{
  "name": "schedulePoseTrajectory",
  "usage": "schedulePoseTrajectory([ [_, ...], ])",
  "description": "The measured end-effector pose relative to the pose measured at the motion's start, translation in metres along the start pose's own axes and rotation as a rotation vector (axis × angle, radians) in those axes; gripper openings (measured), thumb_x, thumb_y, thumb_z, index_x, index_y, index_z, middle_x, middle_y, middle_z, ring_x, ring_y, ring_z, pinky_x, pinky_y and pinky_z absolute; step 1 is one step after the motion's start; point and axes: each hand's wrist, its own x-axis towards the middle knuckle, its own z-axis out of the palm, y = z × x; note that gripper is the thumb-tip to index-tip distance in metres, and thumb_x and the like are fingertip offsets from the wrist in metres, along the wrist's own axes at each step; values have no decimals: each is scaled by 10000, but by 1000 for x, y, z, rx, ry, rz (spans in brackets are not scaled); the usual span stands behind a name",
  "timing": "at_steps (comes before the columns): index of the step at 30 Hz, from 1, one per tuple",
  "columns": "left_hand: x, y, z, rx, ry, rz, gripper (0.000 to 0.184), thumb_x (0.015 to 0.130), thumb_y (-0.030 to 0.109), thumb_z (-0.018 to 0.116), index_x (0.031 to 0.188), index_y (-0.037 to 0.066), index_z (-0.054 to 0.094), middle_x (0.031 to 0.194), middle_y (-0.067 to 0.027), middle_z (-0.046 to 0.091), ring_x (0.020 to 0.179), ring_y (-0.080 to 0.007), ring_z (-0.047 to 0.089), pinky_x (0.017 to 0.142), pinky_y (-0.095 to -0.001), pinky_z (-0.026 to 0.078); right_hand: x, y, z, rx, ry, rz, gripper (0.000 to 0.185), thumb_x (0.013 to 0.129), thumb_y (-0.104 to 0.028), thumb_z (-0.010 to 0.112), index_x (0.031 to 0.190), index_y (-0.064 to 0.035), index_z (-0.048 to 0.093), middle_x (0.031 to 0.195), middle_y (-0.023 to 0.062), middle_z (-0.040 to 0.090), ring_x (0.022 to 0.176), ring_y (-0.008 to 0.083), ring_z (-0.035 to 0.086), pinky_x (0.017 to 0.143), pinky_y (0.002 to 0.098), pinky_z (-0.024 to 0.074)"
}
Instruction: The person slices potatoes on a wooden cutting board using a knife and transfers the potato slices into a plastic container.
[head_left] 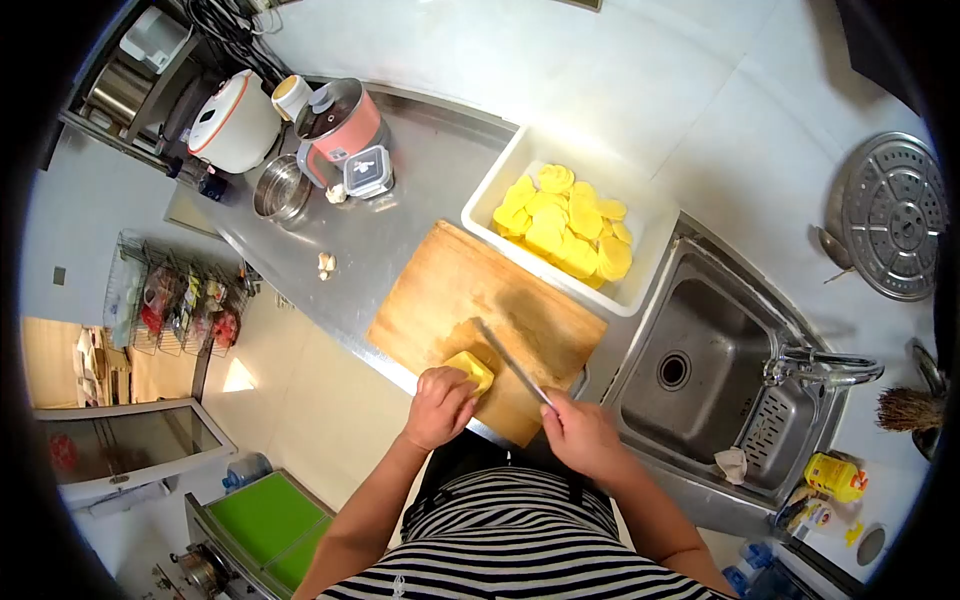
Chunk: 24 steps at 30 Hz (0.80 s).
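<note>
On the wooden cutting board (pixel 430 290), my left hand (pixel 440 408) is closed over a peeled yellow potato (pixel 472 370), fingers curled on its top. My right hand (pixel 583 435) grips the handle of a kitchen knife (pixel 510 360). The blade points away from me over the board, just right of the potato and apart from it. Behind the board stands a white plastic bin (pixel 640 285) with a heap of thin yellow potato slices (pixel 565 225) inside.
A steel sink (pixel 690 330) with a faucet (pixel 825 367) adjoins the board on the right. Garlic (pixel 326 265), a metal bowl (pixel 283 188), a lidded glass container (pixel 368 172), a pink electric pot (pixel 345 120) and a rice cooker (pixel 235 122) stand on the counter at left.
</note>
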Motion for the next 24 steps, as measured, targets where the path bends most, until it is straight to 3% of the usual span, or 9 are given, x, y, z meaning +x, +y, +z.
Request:
schedulePoseTrajectory([
  [9, -9, -3, 18, -18, 102, -131, 322, 714, 138, 726, 1004, 108, 588, 1076, -127, 516, 1016, -328, 493, 852, -435, 398, 0, -12, 18, -48, -99, 17, 190, 883, -190, 508, 1028, -79, 562, 740, 155, 628, 682, 358, 620, 602, 465, 488],
  [14, -4, -2, 15, 74, 58, -93, 277, 711, 125, 705, 964, 96, 596, 1048, -106, 532, 990, -300, 509, 822, -418, 403, 0, -10, 20, -116, -46, -91, 213, 884, -219, 503, 1040, -83, 554, 694, 149, 631, 591, 328, 628, 515, 445, 494],
  [18, 2, -2, 17, 141, 25, -16, 260, 680, 113, 689, 918, 60, 599, 976, -94, 540, 926, -281, 520, 766, -393, 413, 3, -20, 8, -195, -93, -77, 218, 871, -195, 542, 1053, -83, 584, 687, 148, 623, 570, 342, 611, 522, 448, 493],
  [20, 3, -1, 20, 144, 18, -15, 266, 667, 112, 691, 910, 54, 599, 951, -92, 537, 902, -280, 517, 750, -390, 416, 0, -17, 8, -273, -67, -206, 244, 858, -197, 559, 1062, -67, 594, 628, 125, 595, 503, 314, 590, 462, 425, 478],
  [24, -5, -7, 28, 153, -17, -32, 324, 649, 138, 682, 946, 44, 595, 946, -115, 539, 865, -313, 511, 744, -414, 416, -1, -12, 7, -259, -45, -223, 268, 840, -191, 575, 1069, -54, 601, 589, 100, 564, 467, 283, 572, 424, 395, 460],
])
